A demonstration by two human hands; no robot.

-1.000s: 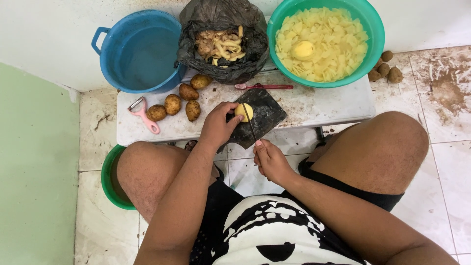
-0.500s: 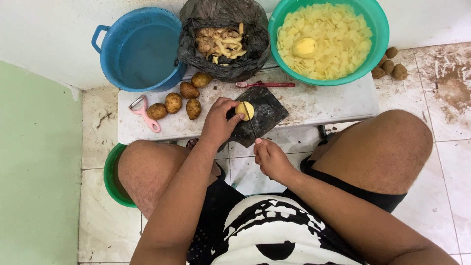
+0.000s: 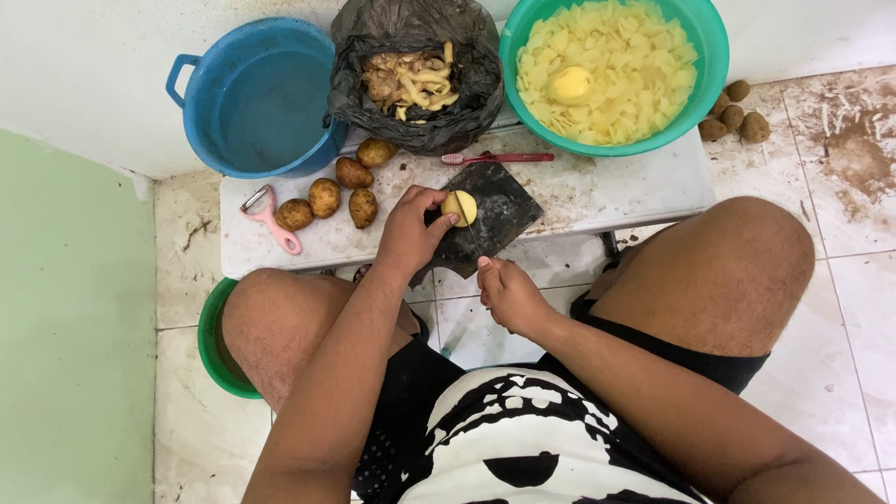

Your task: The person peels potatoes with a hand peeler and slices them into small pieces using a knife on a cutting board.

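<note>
Green bowl [image 3: 711,58] — potato slices [image 3: 616,84]

one head-worn camera looks steeply down, close over the lap, at a low white table [image 3: 607,191].

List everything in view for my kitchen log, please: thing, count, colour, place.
Peeled potato: one, yellow, on slab.
Slab: one, dark, table front.
Knife: one, thin, at potato.
Unpeeled potatoes: five, brown, table left.
Peeler: one, pink, far left.
Blue tub: one, back left.
Bag of peels: one, black, back middle.
Green basin: one, holds slices.
Toothbrush: one, red.
Floor potatoes: four, right.
Left hand: holds potato.
Right hand: holds knife.
</note>
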